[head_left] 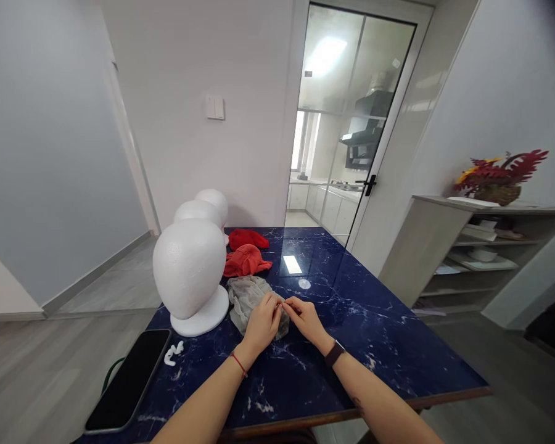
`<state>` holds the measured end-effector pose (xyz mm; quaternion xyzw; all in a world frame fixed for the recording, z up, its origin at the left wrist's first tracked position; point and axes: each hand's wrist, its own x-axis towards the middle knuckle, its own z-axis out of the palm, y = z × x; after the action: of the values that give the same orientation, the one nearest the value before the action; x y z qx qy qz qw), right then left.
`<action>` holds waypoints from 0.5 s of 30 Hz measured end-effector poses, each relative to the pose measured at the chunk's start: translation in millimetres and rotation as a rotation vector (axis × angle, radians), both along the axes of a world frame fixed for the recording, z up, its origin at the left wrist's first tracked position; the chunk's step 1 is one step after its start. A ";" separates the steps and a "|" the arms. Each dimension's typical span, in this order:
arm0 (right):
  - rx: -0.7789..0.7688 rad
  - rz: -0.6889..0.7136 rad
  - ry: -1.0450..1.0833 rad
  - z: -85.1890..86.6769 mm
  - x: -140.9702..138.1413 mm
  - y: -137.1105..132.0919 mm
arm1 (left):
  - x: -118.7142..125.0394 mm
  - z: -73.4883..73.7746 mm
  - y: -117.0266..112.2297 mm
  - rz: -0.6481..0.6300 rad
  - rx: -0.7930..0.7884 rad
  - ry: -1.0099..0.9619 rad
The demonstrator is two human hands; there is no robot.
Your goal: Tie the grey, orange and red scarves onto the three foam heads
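Farthest to the left of the hands, a black slab-like phone (128,381) lies flat near the table's near-left corner, with a small white plastic clip-like piece (173,353) just beside it, both out of the way of the hands. Up and to the left of the left hand stands a large white foam mannequin head (189,271) on its round base, upright, with two more white foam heads (203,208) lined up behind it; they sit close enough to be reached without leaning. Just beyond the hands, on the dark blue marbled tabletop (351,320), a crumpled grey knitted cloth, seemingly a soft cap (247,296), lies in a loose heap, and its near edge runs under the fingers. The left hand (261,324), with a thin red string at the wrist, is curled over that near edge and pinches it between thumb and fingers. The right hand (308,319), with a dark watch band at the wrist, meets it fingertip to fingertip and pinches the same edge, apparently to draw the hem taut between them; exactly how much fabric each holds is too small to tell. Farther away, beyond the grey cloth, two red-orange knitted caps (246,259) lie bunched, one behind the other, well apart from the hands.
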<state>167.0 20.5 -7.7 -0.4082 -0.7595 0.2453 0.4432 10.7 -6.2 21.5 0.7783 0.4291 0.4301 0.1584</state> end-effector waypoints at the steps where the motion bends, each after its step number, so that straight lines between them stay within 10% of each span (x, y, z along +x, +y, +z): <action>1: -0.002 0.004 -0.004 0.8 0.0 -0.6 | -0.1 0.2 0.0 0.004 0.002 0.002; 15: -0.015 0.057 -0.008 5.1 0.3 -5.6 | -1.1 2.7 -4.2 -0.040 0.011 0.018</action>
<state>167.3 14.8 -2.6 -0.3906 -0.7707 0.2621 0.4298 9.6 -10.4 24.2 0.7914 0.4125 0.4224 0.1587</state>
